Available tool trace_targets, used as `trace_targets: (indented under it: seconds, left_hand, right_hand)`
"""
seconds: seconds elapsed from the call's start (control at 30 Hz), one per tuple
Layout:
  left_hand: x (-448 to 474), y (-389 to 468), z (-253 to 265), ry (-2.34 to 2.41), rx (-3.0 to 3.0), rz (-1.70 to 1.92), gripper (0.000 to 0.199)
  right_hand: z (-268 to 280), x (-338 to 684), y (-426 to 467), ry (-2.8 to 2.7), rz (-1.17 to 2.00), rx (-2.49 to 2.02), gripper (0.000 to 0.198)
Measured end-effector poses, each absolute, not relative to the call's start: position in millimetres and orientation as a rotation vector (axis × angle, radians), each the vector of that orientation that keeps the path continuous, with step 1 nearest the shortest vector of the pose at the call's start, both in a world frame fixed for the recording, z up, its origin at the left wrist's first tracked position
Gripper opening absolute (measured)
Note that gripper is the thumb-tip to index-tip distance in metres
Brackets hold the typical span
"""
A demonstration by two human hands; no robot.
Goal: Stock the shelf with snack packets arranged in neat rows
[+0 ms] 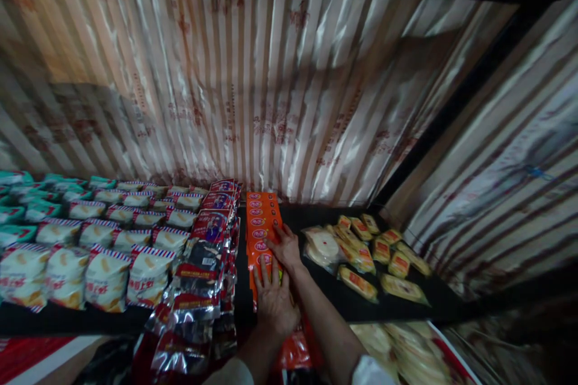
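A strip of orange snack packets [256,216] lies lengthwise on the black shelf, each with a pink oval label. My left hand [275,304] presses flat on its nearer part, fingers stretched forward. Slightly farther off, my right hand [285,248] lies on the strip's right side with its fingers extended. Neither hand is wrapped round a packet. The part of the strip under my palms is hidden. Close by on the left runs a stack of dark red packets [212,225], some hanging over the front edge.
Rows of white bread-like bags [106,280] and green bags [43,209] fill the left. Yellow packaged snacks [356,280] and a clear bag of round pale pieces [323,245] lie right. A striped sheet [271,72] hangs behind; a dark post [451,102] slants right.
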State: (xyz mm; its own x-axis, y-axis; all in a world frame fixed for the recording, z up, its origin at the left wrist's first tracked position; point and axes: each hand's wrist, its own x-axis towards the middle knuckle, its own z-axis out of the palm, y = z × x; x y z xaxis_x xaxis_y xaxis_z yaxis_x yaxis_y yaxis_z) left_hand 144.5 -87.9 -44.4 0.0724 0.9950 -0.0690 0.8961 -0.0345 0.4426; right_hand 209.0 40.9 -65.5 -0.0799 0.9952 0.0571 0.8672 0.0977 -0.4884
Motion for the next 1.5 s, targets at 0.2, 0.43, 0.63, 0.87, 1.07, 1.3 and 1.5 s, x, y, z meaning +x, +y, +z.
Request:
trace_targets:
  seconds: [0.2,0.43,0.63,0.87,1.07,1.3,1.5]
  left_hand:
    - [129,-86,-39,1.807,1.947,0.386,0.067]
    - [115,-83,-47,1.814,1.944,0.464,0.065]
    - [103,-82,-52,1.895,1.932,0.425,0.064]
    - [101,-82,-54,1.9,1.944,0.438,0.067]
    - [100,-84,-50,1.891,1.934,0.44,0.064]
    - [100,-86,-51,1.92,1.981,0.41,0.068]
    - [101,-85,-56,1.954,1.98,0.444,0.071]
  right_hand:
    - [-66,198,40,-1.959,0.454,-1.85,0.061]
    - [-65,182,41,-1.932,0.453,-1.858,0.061]
    - [-62,164,41,-1.94,0.472,-1.85,0.061]
    - [-62,159,38,-1.971,0.431,-1.855,0.062]
    - [-62,156,39,-1.936,0.462,-1.934,0.066]
    - [-52,165,29,-1.859,0.598,-1.87,0.055]
    - [-64,202,-19,-1.551,0.743,-1.672,0.046]
